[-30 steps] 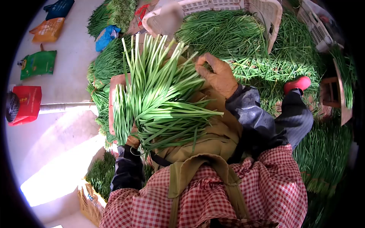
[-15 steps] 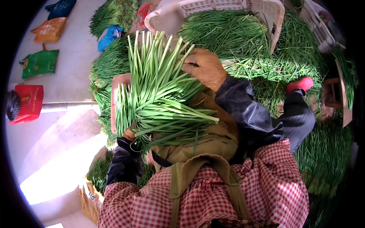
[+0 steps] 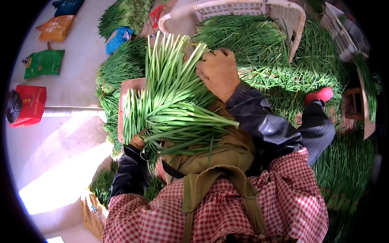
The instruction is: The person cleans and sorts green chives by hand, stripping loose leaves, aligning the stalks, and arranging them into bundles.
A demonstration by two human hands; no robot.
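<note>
A large bunch of garlic chives [image 3: 174, 81] lies over my lap and a reddish-brown board [image 3: 133, 85], its pale cut ends toward the top. Some stalks fan out to the right across my apron. My left hand [image 3: 138, 140], in a brown glove, is gripping the leafy lower-left part of the bunch; leaves cover most of its fingers. At the upper right, my right hand [image 3: 221, 73], also gloved, has its fingers curled against the stems near their cut ends, and the fingertips are partly hidden.
A white plastic basket [image 3: 298, 28] with chives stands at the top. Chive piles [image 3: 344, 170] lie on the right and left. Several bags, including a red bag [image 3: 34, 104], sit on the pale floor. A wooden stool [image 3: 353, 103] stands at far right.
My right hand has turned more upright, its knuckles now facing up, and stays at the stem ends. The stems have shifted slightly right and bunched closer. My left hand has barely moved.
</note>
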